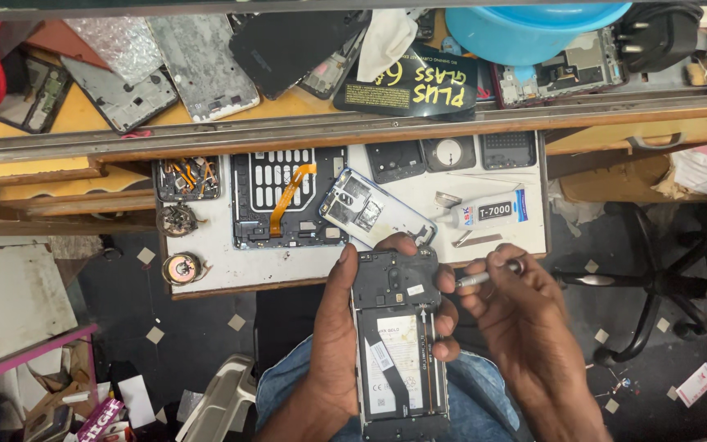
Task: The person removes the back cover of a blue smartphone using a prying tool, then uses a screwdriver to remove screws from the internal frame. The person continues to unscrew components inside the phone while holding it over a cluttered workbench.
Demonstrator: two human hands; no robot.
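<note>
Over my lap, just below the edge of the white work board, my left hand wraps an opened phone with its back cover off, thumb along its left side and fingertips curling round the right edge. My right hand pinches a thin metal screwdriver, fingers closed narrow on its shaft, its tip touching the phone's upper right corner. A glue tube lies on the board beyond.
</note>
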